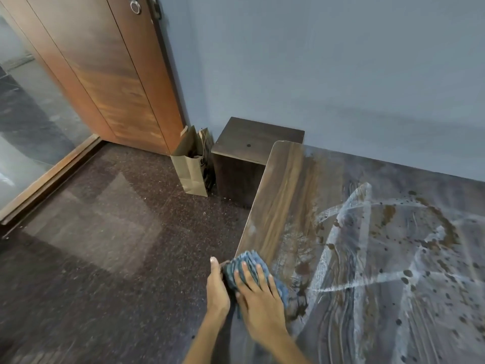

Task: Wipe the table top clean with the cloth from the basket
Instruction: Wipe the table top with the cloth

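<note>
Now my right hand (258,298) presses flat-fingered on the blue cloth (248,269) at the stained table top's (367,258) edge, my left hand (216,287) cupping its side, fingers straight.

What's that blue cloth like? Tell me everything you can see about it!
The crumpled blue cloth looks soft and ribbed, bunched into folds. It sits at the left edge of the dark wooden table top, partly over the edge. The right hand presses down on it with fingers spread flat. The left hand touches its side from beyond the table edge. Brown smears and white streaks lie on the table right of it.
</note>
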`<state>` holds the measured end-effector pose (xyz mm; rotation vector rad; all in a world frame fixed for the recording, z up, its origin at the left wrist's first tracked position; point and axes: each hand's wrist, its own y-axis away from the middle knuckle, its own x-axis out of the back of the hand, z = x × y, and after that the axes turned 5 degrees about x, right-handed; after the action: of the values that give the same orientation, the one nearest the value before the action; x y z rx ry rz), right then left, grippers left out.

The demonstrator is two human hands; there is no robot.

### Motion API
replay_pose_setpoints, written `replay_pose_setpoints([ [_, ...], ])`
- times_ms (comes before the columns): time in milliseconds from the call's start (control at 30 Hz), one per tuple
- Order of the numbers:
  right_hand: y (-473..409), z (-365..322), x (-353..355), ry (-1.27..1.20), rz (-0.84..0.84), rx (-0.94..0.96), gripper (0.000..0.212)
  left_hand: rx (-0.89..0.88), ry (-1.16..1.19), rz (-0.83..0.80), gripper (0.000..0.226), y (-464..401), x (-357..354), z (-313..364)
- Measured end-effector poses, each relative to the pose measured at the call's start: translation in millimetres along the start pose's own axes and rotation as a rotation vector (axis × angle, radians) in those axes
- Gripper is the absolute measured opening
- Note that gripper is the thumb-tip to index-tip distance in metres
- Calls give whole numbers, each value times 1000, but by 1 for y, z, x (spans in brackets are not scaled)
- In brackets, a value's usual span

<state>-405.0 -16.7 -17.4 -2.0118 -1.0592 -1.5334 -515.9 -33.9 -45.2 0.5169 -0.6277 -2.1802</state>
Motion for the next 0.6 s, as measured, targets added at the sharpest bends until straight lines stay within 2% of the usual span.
replay_pose_setpoints([
  [67,17,9,7,-21,-105,-36,52,19,1,18,61,1,4,-1],
  [100,17,21,12,31,-106,-111,53,22,-14,6,61,2,5,-1],
  [133,10,36,13,100,-40,-146,49,22,-30,-3,61,4,6,0],
  [267,-46,63,23,13,-52,-289,51,8,-79,-23,65,11,10,-1],
  [367,-63,34,21,-42,-58,-222,51,9,-78,-23,65,17,10,0],
  [500,-8,-1,-12,-36,-34,13,50,28,-11,-65,65,21,12,2],
  [600,26,16,-12,35,-2,-4,48,35,-12,-24,71,24,18,-2],
])
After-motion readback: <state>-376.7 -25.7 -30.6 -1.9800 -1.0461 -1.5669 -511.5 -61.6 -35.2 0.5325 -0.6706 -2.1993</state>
